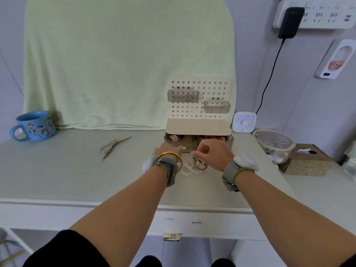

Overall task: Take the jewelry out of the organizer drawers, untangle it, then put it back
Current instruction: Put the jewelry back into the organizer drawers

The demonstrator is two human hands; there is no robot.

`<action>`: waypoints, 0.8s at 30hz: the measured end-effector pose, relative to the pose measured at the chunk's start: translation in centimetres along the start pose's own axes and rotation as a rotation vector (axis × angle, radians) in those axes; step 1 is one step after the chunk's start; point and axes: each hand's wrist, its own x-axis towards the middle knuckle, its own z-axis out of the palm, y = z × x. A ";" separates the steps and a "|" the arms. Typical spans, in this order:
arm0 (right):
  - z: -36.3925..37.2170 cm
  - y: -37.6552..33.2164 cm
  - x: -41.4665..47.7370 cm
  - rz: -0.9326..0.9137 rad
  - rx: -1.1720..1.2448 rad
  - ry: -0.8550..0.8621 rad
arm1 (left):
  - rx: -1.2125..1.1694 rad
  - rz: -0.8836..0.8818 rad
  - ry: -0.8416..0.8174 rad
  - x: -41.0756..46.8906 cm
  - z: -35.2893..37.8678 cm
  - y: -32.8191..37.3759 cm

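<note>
Just before the cream plastic organizer (198,124), with its perforated pegboard back and smoky clear drawers, the right hand (215,151) pinches tangled beaded bracelets (200,165), red and glassy. The left hand (168,149) reaches its drawer front; its grip cannot be told. Thin cords (113,148) lie on the smooth counter (57,170), left of the organizer.

Pale grey tabletop (67,170) carries: blue ceramic cartoon-print mug (32,126) far left, tangle of thin metal chains (113,148) mid-left, cream pegboard organizer with clear drawers (198,130) centre-back, red-beaded bracelet tangle (200,165) just before it, white square dial timer (244,122) beside it.
</note>
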 end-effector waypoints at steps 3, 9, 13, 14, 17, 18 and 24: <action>0.3 0.2 -1.3 0.052 -0.044 -0.155 | -0.101 0.179 0.012 -1.4 -0.1 -0.2; -0.4 0.0 -1.8 0.044 -0.121 -0.129 | 0.026 0.415 -0.215 -2.8 0.7 -1.8; -2.0 0.1 -0.1 0.200 0.272 0.205 | 0.091 0.417 -0.192 -2.9 0.7 -1.8; -2.7 0.0 0.6 0.276 0.441 0.255 | 0.108 0.420 -0.191 -2.9 0.7 -1.7; -4.6 0.0 2.3 0.371 0.739 0.349 | 0.123 0.406 -0.196 -3.1 0.6 -1.5; -5.1 0.1 2.8 0.365 0.743 0.372 | 0.130 0.409 -0.193 -3.1 0.6 -1.5; -5.2 2.2 3.1 0.417 0.228 0.161 | 0.134 0.414 -0.193 -3.2 0.6 -1.4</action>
